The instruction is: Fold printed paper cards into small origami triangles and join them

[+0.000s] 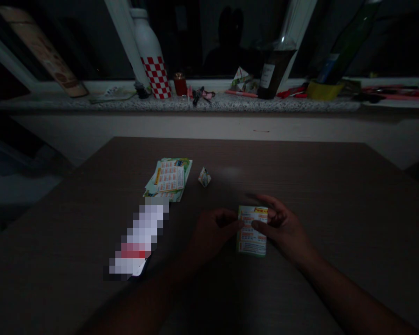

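Between my two hands is a printed paper slip (252, 243), folded into a small upright rectangle with orange and yellow print. My left hand (218, 230) pinches its left edge, thumb on the front face. On the other side, my right hand (282, 228) grips the right edge, its thumb also on the front and some fingers behind the paper. A small folded paper piece (204, 177) stands on the table beyond my left hand. Left of that piece lies a loose stack of similar printed slips (169, 179).
A phone (139, 239) with a pixelated bright screen lies on the wooden table (300, 167), left of my left arm. Along the granite windowsill (209, 104) stand a red-and-white checkered bottle (155, 70), a dark labelled bottle (274, 74), a red jar (180, 84) and another folded paper piece (241, 78).
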`<state>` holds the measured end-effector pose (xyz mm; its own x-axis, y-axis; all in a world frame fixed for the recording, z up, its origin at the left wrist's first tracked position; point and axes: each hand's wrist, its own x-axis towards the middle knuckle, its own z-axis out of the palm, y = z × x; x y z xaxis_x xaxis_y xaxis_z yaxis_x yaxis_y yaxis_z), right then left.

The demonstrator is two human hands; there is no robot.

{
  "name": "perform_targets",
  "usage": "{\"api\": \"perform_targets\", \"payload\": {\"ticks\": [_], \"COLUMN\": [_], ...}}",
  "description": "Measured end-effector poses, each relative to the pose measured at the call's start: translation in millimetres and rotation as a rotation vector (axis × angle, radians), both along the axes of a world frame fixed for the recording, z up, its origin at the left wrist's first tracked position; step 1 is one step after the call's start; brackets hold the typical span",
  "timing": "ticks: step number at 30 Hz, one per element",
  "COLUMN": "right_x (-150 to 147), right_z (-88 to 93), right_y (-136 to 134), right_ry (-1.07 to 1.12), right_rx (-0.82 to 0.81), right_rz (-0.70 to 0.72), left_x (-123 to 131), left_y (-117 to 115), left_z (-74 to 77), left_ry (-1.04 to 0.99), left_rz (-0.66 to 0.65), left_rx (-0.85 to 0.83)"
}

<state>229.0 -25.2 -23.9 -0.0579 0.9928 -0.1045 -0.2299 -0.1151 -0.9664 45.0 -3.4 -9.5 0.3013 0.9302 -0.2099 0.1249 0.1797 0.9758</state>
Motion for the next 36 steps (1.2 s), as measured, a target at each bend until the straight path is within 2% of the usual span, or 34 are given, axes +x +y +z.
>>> {"api": "perform_targets", "payload": {"ticks": [14, 36], "right_x": [0.4, -0.3], "right_z": [0.7, 2.1], "right_y": [0.4, 1.1], "right_ry": [0.013, 0.033], "right_rx": [-0.008, -0.01], "right_rz": [0.015, 0.003], "left_x": [0.4, 0.0], "left_y": [0.2, 0.2], "left_z": [2.8, -1.0], "left_ry": [0.002, -0.005], "left_rz": [0.009, 0.004], "left_rx": [-0.001, 0.006]}}
